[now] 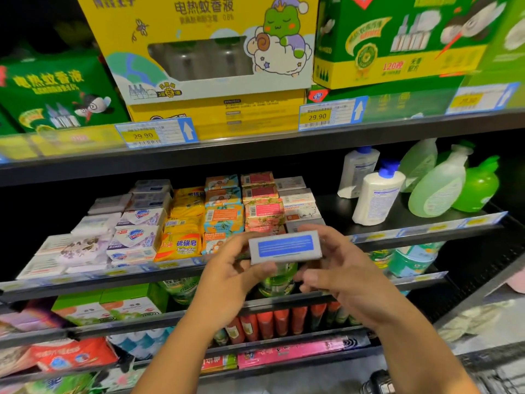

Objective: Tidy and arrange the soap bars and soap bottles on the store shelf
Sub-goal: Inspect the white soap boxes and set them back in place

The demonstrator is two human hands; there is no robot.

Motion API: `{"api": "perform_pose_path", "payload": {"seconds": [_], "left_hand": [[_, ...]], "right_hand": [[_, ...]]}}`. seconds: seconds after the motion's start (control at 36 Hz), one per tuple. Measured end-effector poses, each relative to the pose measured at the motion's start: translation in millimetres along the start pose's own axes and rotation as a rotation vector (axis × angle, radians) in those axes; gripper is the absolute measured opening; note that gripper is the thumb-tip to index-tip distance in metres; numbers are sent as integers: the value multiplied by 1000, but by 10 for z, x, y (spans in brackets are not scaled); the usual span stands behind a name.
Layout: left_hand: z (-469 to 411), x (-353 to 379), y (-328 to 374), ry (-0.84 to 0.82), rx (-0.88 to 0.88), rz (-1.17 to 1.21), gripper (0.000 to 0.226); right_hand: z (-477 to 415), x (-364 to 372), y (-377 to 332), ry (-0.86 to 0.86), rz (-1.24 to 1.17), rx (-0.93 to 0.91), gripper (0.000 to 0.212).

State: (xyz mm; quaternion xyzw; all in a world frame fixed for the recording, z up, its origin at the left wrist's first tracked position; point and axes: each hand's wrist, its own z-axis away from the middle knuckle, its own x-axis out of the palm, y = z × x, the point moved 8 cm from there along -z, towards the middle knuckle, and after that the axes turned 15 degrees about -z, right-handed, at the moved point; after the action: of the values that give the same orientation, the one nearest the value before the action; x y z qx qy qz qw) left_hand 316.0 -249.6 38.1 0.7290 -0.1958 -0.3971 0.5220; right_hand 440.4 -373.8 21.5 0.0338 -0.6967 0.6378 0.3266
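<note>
Shelf: stacked soap bars left, soap bottles right. Left hand and right hand each grip an end of a grey, blue-labelled soap box, in front of the shelf edge.

Two price tags on the upper rail are showing 29.90. The yellow box is displaying 电热蚊香液; the yellow soap pack is reading 硫磺皂.
</note>
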Motion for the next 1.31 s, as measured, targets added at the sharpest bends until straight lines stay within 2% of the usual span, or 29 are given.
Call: {"api": "perform_pose_path", "payload": {"seconds": [0.06,0.11,0.19,0.25,0.36,0.42,0.47,0.53,0.56,0.64,0.67,0.75,0.89,1.0,1.08,1.19,1.31], "left_hand": [[17,15,4,-1,-20,62,41],[24,43,-10,-7,-42,119,41],[45,73,-51,-19,-78,223,45],[61,104,-85,-76,-61,204,55],[83,136,-130,-220,33,57,76],[99,158,-82,-274,137,-98,75],[87,115,-52,-220,220,-228,64],[53,36,-46,-105,230,-290,61],[35,3,-47,-56,217,-303,60],[17,-79,-50,61,201,-271,50],[12,-101,-81,73,150,-195,48],[18,-120,-114,71,10,132,55],[-19,-141,-25,105,-12,197,46],[-38,-41,17,79,34,136,53],[-20,-103,19,115,31,-2,57],[-3,-342,-35,162,19,-119,54],[39,-487,-159,173,11,-112,56]], "right_hand": [[-26,-12,-32,56,117,-52,50],[-41,-15,-55,110,127,-91,40],[-58,17,-42,163,91,-90,39],[-69,7,-41,195,93,-101,41],[-61,-4,-10,215,92,-66,26],[-57,5,33,212,18,-33,19],[-74,-11,91,217,-32,1,20],[-99,-12,149,201,-80,36,18],[-110,-1,169,175,-112,55,20],[-123,40,200,37,-141,98,60],[-117,48,192,3,-80,98,64],[-153,24,170,19,194,47,56],[-234,64,320,69,254,-12,48],[-314,240,582,-11,254,49,68],[-355,235,659,9,128,94,68],[-386,101,427,20,271,-46,64],[-404,82,177,48,148,-142,72]]}}
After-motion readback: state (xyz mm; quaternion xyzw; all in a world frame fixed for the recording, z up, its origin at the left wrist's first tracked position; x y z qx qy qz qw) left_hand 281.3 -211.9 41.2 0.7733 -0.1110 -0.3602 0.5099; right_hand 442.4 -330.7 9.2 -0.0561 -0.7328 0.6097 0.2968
